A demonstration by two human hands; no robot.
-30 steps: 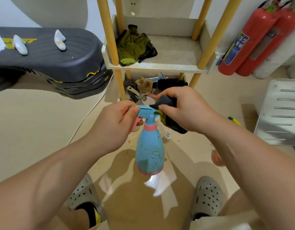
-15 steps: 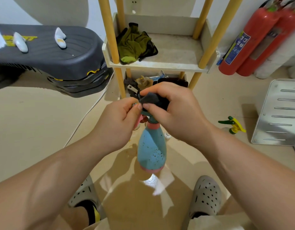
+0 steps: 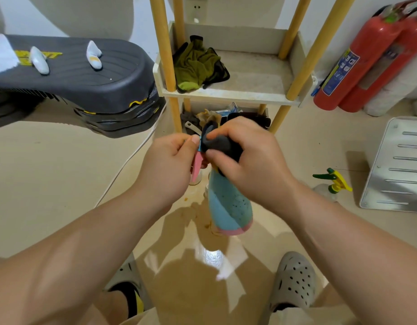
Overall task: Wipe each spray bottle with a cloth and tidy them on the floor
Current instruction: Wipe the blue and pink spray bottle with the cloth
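A blue spray bottle (image 3: pixel 229 207) with a pink base and pink trigger hangs in the air in front of me, above the floor. My left hand (image 3: pixel 166 167) pinches the nozzle end of its spray head, the trigger showing below my fingers. My right hand (image 3: pixel 247 163) grips a dark cloth (image 3: pixel 220 143) wrapped over the top of the spray head and neck. A clear spray bottle with a green and yellow head (image 3: pixel 331 181) lies on the floor at the right.
A wooden shelf unit (image 3: pixel 226 93) stands ahead with a green rag (image 3: pixel 195 64) on it and clutter underneath. Black stacked steps (image 3: pixel 85 85) at left, red fire extinguishers (image 3: pixel 367 62) and a metal panel (image 3: pixel 397 165) at right. My feet in grey clogs stand below.
My right hand moved the cloth from the side of the spray head up over its top and neck. The bottle tilted slightly, its base swinging right.
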